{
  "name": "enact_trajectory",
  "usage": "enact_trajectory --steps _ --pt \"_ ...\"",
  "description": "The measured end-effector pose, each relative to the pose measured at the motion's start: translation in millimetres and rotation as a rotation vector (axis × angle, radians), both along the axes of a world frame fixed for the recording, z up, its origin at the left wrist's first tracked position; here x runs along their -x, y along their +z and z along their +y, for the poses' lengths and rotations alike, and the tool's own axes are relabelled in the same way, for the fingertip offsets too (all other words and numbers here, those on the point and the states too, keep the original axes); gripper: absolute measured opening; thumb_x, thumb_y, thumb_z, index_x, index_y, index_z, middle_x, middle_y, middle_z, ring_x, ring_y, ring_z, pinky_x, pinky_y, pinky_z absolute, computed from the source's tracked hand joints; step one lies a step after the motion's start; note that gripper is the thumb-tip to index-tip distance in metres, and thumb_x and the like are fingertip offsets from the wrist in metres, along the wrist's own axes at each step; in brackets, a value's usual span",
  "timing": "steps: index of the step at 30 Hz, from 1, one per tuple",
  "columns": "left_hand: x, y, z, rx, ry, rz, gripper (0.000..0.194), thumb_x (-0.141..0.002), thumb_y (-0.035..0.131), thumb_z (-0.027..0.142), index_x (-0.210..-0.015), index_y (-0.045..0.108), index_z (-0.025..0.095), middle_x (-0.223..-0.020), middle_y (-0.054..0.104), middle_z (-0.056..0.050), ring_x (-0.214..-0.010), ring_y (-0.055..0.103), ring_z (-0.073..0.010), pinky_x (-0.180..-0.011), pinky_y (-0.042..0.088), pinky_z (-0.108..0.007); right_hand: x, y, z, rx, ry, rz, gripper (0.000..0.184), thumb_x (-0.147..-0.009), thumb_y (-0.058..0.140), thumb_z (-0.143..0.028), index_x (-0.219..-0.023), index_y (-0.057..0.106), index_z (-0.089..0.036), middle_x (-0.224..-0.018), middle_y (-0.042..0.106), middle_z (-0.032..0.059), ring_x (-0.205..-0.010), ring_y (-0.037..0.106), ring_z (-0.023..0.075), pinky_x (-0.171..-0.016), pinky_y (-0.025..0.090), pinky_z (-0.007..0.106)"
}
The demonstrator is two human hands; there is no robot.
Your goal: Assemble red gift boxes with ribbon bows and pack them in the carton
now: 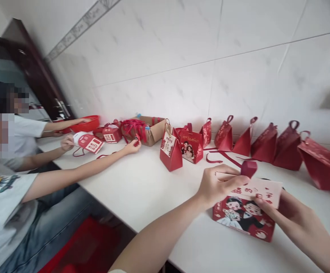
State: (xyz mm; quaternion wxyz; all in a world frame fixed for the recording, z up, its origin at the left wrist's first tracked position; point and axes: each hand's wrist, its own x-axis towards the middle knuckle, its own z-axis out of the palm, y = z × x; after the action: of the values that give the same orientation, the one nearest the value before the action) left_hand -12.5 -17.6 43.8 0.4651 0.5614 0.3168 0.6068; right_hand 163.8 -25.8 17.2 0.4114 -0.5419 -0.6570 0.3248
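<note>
A red paper gift box (235, 227) with a cartoon bride and groom on its front is between my two hands, low over the white table. My left hand (217, 187) is closed at the box's top, thumb and fingers pinching a dark red ribbon loop (249, 169) that stands up there. Wrapped round the right side is my right hand (294, 212), its thumb pressing on the pale printed flap (271, 186). Its other fingers are mostly hidden behind the box. Loose red ribbon (230, 157) lies on the table just behind.
Several red gift boxes (263, 144) with loops line the wall. Two more boxes (172, 153) stand left of them. A cardboard carton (156, 131) holds red ribbons. At left, a co-worker's hand (132, 146) holds ribbon; another hand (67, 142) holds a box (89, 143) near a red basket (92, 123).
</note>
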Motion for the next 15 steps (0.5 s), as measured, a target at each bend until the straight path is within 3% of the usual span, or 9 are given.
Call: enact_trajectory --steps 9,13,15 --pt "0.1 1.5 -6.9 -0.036 0.034 0.018 0.036 -0.065 0.074 0.05 -0.063 0.064 0.016 -0.071 0.063 -0.006 -0.069 0.06 -0.0175 -0.063 0.046 -0.028 6.5 4.6 0.6 0.161 -0.142 0.005 0.063 -0.043 0.061 -0.067 -0.091 0.063 -0.026 -0.091 0.074 0.0049 -0.084 0.068 0.0318 -0.053 0.056 0.03" --pt "6.5 -0.6 1.1 -0.083 -0.028 0.028 0.037 -0.08 0.056 0.052 -0.083 0.066 0.017 -0.086 0.067 -0.008 -0.086 0.062 -0.0221 -0.079 0.046 -0.033 4.7 0.4 3.9 0.192 -0.138 0.01 0.069 -0.043 0.061 -0.071 -0.096 0.062 -0.027 -0.103 0.072 0.0041 -0.095 0.066 0.0333 -0.057 0.058 0.031" --pt "16.5 -1.3 10.3 -0.157 0.107 -0.008 0.035 -0.085 0.046 0.046 -0.089 0.065 0.017 -0.091 0.067 -0.008 -0.09 0.061 -0.0213 -0.082 0.046 -0.033 2.9 -1.5 5.5 0.222 -0.133 0.036 0.074 -0.043 0.061 -0.073 -0.102 0.06 -0.028 -0.112 0.069 0.0035 -0.101 0.065 0.0326 -0.059 0.059 0.03"
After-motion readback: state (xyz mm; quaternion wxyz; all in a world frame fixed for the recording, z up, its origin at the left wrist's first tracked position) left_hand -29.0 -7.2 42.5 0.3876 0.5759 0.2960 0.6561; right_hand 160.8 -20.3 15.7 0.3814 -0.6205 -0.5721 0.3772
